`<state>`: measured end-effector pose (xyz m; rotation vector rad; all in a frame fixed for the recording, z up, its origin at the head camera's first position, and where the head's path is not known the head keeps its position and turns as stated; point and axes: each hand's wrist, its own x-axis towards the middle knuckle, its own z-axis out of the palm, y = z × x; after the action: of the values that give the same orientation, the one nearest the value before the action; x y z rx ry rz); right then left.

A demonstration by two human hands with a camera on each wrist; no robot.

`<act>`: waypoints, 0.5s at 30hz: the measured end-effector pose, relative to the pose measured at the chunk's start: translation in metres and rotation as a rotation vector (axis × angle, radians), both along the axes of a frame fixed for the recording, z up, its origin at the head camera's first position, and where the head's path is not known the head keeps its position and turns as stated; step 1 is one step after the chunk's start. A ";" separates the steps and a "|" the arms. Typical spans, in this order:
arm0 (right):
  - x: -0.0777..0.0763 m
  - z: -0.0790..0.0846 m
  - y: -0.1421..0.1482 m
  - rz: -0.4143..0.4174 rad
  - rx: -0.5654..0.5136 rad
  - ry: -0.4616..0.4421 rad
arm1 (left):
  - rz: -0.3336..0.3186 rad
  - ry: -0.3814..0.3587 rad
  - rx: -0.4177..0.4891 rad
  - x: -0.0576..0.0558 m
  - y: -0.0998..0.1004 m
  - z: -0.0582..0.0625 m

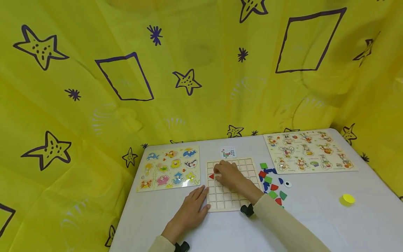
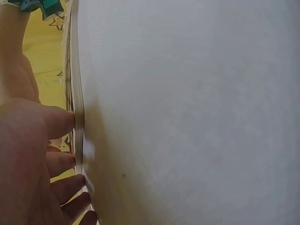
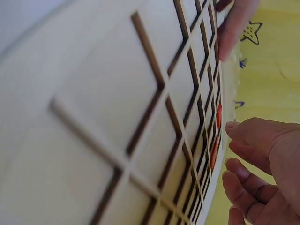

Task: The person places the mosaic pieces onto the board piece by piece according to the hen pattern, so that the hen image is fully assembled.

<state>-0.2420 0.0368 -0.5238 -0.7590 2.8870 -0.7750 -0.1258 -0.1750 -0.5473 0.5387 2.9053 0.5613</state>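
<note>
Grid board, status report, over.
Left hand at left edge of grid board. Right hand over it, beside red triangle, partly blocking view. Loose pieces to its right.

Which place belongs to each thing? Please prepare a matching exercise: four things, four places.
1 sea-animal puzzle
2 small picture card
3 yellow cylinder
4 right hand

Places (head view):
A over the grid board
B right of the loose coloured pieces
C left of the grid board
D beyond the grid board's far edge

Pairs: 1-C, 2-D, 3-B, 4-A

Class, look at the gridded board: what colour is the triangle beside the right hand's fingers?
The triangle is red; it shows best in the head view.
</note>
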 end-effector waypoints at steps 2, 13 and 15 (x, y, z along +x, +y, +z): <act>-0.002 0.004 0.010 -0.026 0.008 -0.012 | 0.004 -0.001 0.003 0.000 0.000 0.000; -0.016 0.008 0.109 -0.274 0.045 -0.024 | 0.006 -0.011 0.007 0.000 0.001 -0.002; -0.016 0.007 0.125 -0.327 0.070 -0.038 | 0.012 -0.017 0.003 0.000 0.000 -0.002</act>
<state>-0.2580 0.1614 -0.5168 -0.2626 3.0229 -0.6993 -0.1259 -0.1747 -0.5493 0.5139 2.8939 0.5698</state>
